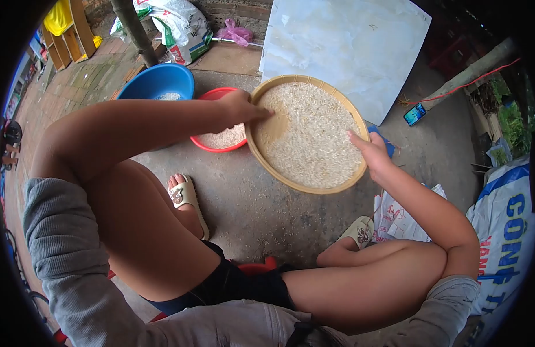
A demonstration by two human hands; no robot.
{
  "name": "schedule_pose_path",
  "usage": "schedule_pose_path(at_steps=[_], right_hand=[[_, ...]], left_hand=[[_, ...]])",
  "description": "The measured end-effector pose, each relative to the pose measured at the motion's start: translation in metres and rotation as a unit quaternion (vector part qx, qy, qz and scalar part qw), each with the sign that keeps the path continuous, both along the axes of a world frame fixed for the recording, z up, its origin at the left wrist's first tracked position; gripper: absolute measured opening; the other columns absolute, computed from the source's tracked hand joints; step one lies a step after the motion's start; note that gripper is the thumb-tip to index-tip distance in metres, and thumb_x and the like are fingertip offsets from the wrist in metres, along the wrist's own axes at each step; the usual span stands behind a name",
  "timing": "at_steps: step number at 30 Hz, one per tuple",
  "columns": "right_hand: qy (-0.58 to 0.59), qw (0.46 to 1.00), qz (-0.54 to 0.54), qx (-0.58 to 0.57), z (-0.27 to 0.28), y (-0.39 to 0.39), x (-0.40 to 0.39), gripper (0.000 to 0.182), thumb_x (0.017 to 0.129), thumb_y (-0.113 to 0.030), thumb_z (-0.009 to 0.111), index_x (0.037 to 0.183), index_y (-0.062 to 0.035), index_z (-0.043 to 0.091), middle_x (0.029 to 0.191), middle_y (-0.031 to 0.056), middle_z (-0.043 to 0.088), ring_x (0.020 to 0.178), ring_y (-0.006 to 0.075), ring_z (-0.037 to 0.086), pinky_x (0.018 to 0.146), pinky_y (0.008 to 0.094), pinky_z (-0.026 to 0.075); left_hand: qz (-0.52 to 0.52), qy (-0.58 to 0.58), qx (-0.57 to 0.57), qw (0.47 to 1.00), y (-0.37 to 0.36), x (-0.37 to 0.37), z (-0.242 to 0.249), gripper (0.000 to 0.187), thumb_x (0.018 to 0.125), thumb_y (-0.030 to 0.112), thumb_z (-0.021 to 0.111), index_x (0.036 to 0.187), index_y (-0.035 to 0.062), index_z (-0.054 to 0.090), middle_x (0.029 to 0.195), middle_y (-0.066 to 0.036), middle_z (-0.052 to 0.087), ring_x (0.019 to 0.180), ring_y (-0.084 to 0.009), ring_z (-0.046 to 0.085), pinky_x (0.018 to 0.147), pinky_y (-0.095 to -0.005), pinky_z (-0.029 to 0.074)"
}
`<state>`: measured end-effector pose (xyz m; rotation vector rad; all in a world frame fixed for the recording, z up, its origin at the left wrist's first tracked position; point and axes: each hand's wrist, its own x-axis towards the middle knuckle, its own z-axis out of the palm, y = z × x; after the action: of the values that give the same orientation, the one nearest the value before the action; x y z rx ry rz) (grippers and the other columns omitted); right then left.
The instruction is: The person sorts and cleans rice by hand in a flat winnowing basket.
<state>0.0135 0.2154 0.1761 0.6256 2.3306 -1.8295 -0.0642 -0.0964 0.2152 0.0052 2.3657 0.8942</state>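
A round woven winnowing basket (pixel 277 128) is held up in front of me, tilted, with a layer of pale rice grains (pixel 322 136) over most of it. Bare weave shows toward its left side. My left hand (pixel 244 110) grips the left rim, fingers reaching over the edge. On the right rim, my right hand (pixel 371 151) is closed, thumb on the inside and the other fingers hidden beneath. Just behind my left hand sits a red basin (pixel 220 149) holding more grains, partly covered by my arm. A blue basin (pixel 131 85) with some grains stands beside it.
A large pale marbled panel (pixel 342 40) stands behind the basket. To the right, a phone (pixel 415 114) leans near a wooden pole (pixel 473 75). White printed sacks (pixel 504 231) lie at the right; another sack (pixel 177 29) is at the back left. Grains are scattered across the concrete floor (pixel 267 214).
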Motion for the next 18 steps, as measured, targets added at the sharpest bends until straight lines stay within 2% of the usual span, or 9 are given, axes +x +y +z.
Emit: schedule_pose_path(at_steps=[3,4,6,8,10,12,14,16,18], right_hand=[[0.006,0.997,0.070,0.035,0.014,-0.031,0.012,0.043,0.078,-0.026,0.072,0.100,0.0010,0.046,0.090,0.0119,0.058,0.079,0.0181,0.060,0.069,0.0312,0.050],[0.003,0.994,0.104,0.038,0.021,-0.040,0.016,0.045,0.077,-0.025,0.074,0.101,0.0009,0.046,0.091,0.0118,0.058,0.080,0.0180,0.060,0.069,0.0307,0.049],[-0.035,0.993,0.095,0.062,0.023,-0.041,0.012,0.043,0.079,-0.025,0.071,0.101,0.0021,0.047,0.094,0.0130,0.059,0.081,0.0186,0.061,0.072,0.0304,0.049],[-0.022,0.999,0.002,-0.033,0.006,-0.019,-0.002,0.038,0.081,-0.025,0.069,0.098,0.0026,0.048,0.094,0.0139,0.060,0.081,0.0187,0.061,0.068,0.0305,0.050],[-0.015,1.000,-0.022,-0.008,0.004,-0.001,-0.010,0.035,0.083,-0.025,0.067,0.095,0.0026,0.050,0.092,0.0136,0.060,0.081,0.0187,0.062,0.067,0.0309,0.050],[-0.004,0.998,-0.048,-0.039,0.000,0.010,-0.016,0.034,0.083,-0.026,0.067,0.094,0.0022,0.050,0.090,0.0134,0.061,0.081,0.0190,0.062,0.069,0.0315,0.050],[0.007,0.998,-0.046,-0.044,0.000,0.005,-0.012,0.035,0.084,-0.026,0.066,0.096,0.0021,0.050,0.091,0.0136,0.060,0.082,0.0191,0.061,0.073,0.0330,0.050],[-0.001,0.996,-0.064,-0.055,0.008,-0.018,-0.002,0.034,0.084,-0.026,0.065,0.097,0.0019,0.049,0.093,0.0131,0.060,0.083,0.0183,0.061,0.073,0.0337,0.050],[-0.066,0.997,-0.003,-0.043,0.026,-0.041,0.012,0.032,0.088,-0.032,0.059,0.099,-0.0028,0.050,0.092,0.0082,0.060,0.081,0.0160,0.059,0.069,0.0307,0.048]], left_hand=[[0.112,0.013,0.043,0.993,-0.027,-0.033,-0.010,0.054,0.081,0.045,0.062,0.105,-0.0032,0.062,0.098,-0.013,0.065,0.083,-0.0204,0.065,0.069,-0.0332,0.050],[0.112,0.014,0.042,0.993,-0.027,-0.033,-0.013,0.054,0.081,0.045,0.062,0.105,-0.0032,0.062,0.098,-0.013,0.065,0.083,-0.0204,0.065,0.069,-0.0332,0.050],[0.184,0.002,0.084,0.979,-0.026,-0.032,-0.018,0.054,0.082,0.045,0.062,0.106,-0.0033,0.062,0.098,-0.014,0.064,0.083,-0.0203,0.065,0.070,-0.0337,0.050],[0.111,0.009,0.064,0.992,-0.015,-0.021,-0.015,0.053,0.078,0.045,0.066,0.102,-0.0020,0.061,0.085,-0.010,0.061,0.066,-0.0175,0.058,0.054,-0.0324,0.046],[0.022,0.001,0.045,0.999,0.001,-0.003,-0.008,0.054,0.075,0.047,0.069,0.099,-0.0008,0.060,0.077,-0.007,0.056,0.058,-0.0158,0.051,0.049,-0.0311,0.042],[-0.008,-0.031,0.027,0.999,0.012,0.011,0.005,0.048,0.077,0.044,0.069,0.100,0.0027,0.059,0.070,-0.002,0.053,0.051,-0.0103,0.041,0.047,-0.0288,0.036],[-0.016,-0.021,0.016,1.000,0.009,0.001,0.000,0.048,0.079,0.045,0.067,0.101,0.0033,0.060,0.073,-0.004,0.056,0.051,-0.0121,0.046,0.047,-0.0293,0.039],[0.042,0.003,0.000,0.999,-0.005,-0.025,-0.003,0.050,0.081,0.048,0.063,0.104,0.0035,0.060,0.075,-0.006,0.058,0.052,-0.0149,0.050,0.049,-0.0300,0.042],[0.080,-0.009,0.048,0.996,-0.029,-0.053,-0.009,0.052,0.085,0.049,0.057,0.107,0.0022,0.060,0.077,-0.008,0.059,0.056,-0.0175,0.054,0.052,-0.0314,0.044]])
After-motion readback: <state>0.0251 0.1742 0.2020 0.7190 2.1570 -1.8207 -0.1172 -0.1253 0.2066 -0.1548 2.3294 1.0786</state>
